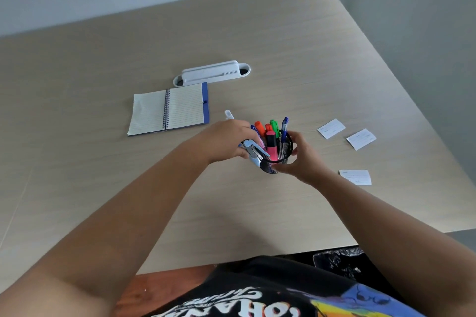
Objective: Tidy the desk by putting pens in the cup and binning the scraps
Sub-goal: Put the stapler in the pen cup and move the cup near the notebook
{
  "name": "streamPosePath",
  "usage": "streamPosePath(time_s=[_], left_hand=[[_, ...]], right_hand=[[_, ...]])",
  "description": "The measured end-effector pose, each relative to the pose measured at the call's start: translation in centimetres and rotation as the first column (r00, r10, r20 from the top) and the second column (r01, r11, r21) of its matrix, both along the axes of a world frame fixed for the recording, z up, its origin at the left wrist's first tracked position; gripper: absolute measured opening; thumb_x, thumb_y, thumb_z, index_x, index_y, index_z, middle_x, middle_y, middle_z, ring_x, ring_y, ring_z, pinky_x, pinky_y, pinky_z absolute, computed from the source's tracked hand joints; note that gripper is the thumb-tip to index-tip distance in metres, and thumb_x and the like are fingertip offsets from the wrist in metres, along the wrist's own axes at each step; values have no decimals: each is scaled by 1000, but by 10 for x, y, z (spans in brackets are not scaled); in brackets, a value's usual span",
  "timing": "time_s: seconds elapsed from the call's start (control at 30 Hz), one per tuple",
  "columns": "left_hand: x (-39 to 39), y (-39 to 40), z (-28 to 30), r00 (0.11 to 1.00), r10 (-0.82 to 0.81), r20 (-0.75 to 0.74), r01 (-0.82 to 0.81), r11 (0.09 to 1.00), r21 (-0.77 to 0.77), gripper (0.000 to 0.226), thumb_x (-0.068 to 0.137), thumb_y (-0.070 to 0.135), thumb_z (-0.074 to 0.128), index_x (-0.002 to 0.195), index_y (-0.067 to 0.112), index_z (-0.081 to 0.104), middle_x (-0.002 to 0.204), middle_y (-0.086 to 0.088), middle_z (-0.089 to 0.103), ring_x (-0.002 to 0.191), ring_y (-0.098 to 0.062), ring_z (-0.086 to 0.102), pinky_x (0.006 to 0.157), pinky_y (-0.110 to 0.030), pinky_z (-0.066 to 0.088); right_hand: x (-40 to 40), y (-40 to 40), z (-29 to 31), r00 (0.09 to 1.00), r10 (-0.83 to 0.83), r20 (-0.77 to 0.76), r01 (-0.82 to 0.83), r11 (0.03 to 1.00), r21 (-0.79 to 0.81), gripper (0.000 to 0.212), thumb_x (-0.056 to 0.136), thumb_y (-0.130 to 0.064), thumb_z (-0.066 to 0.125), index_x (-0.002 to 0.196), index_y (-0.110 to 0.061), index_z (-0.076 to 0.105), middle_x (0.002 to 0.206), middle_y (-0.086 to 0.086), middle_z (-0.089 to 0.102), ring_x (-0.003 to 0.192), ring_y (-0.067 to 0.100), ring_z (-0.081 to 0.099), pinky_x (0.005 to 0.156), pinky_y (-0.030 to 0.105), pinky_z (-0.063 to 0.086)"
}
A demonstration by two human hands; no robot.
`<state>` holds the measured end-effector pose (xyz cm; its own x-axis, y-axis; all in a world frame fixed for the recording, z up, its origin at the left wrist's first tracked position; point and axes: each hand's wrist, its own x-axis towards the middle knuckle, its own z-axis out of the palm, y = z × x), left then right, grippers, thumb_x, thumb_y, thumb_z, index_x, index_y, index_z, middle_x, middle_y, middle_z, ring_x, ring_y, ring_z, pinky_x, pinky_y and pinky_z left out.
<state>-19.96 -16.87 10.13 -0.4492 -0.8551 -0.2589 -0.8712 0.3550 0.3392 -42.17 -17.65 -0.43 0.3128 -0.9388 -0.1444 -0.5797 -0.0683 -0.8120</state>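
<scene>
- Left hand (226, 140) closed around a light-blue stapler (253, 151), feeding it into the mesh cup (277, 159).
- Right hand (300, 156) wraps the cup, tilted toward me, I judge to steady it.
- Pens (271, 134) inside; three paper scraps (331, 128) lie right, unbinned.

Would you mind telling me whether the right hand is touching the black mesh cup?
Touching. The head view shows the right hand wrapped around the black mesh cup, fingers on its wall.
</scene>
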Motion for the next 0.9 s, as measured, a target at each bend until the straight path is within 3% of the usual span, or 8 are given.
streamPosePath(time_s=[0.2,0.27,0.37,0.5,0.63,0.77,0.83,0.9], left_hand=[[-19,-8,-4,952,-138,275,145,989,-8,38,83,17,70,119,23,63,114,2,59,104,-18,56,70,-29,35],[-23,-6,-12,926,-176,334,188,982,-4,34,84,19,69,117,21,63,111,-1,59,105,-20,56,75,-36,44],[-16,-4,-19,942,-138,307,157,987,-37,36,82,25,72,117,25,62,112,2,60,105,-19,56,82,-43,51],[-7,0,-25,973,-55,222,95,980,-174,44,83,28,70,124,33,57,119,8,59,105,-16,56,72,-32,48],[8,33,-46,991,90,-97,-121,916,-382,57,76,29,77,128,27,54,110,2,58,93,-21,58,70,-33,52],[37,70,-90,867,344,-360,-479,774,-414,44,82,31,69,122,22,54,108,-2,55,93,-23,54,81,-35,49],[51,77,-116,779,526,-342,-622,716,-316,42,85,40,57,121,20,55,111,-4,58,98,-26,53,87,-38,46],[67,75,-142,724,660,-198,-689,689,-225,54,84,50,43,127,17,53,124,-7,57,110,-31,52,94,-42,42]], right_hand=[[2,-1,-1,1000,17,3,-17,1000,2,91,62,-23,88,137,-22,37,131,0,54,102,17,52,82,27,43],[3,0,-1,1000,28,4,-28,1000,-4,90,63,-23,88,137,-23,37,130,0,54,103,17,52,82,26,42],[6,0,-1,999,37,1,-37,999,-4,90,63,-24,88,137,-23,37,130,-2,53,103,18,52,83,28,43],[10,-4,0,1000,22,21,-22,1000,11,94,59,-27,90,136,-22,37,126,-3,54,110,19,53,91,31,45],[12,-2,-2,998,-7,63,4,999,35,99,55,-30,91,137,-21,37,124,-4,55,114,16,51,97,31,43],[13,-5,-4,999,1,53,-2,999,32,98,53,-32,91,136,-22,39,122,-3,56,112,19,54,98,34,46],[14,-7,-4,999,-7,49,6,999,34,98,51,-35,91,134,-24,40,121,-3,57,111,20,55,97,36,47],[16,-8,-5,998,-35,59,33,998,47,98,48,-39,90,132,-27,40,120,-4,58,110,20,56,94,38,50]])
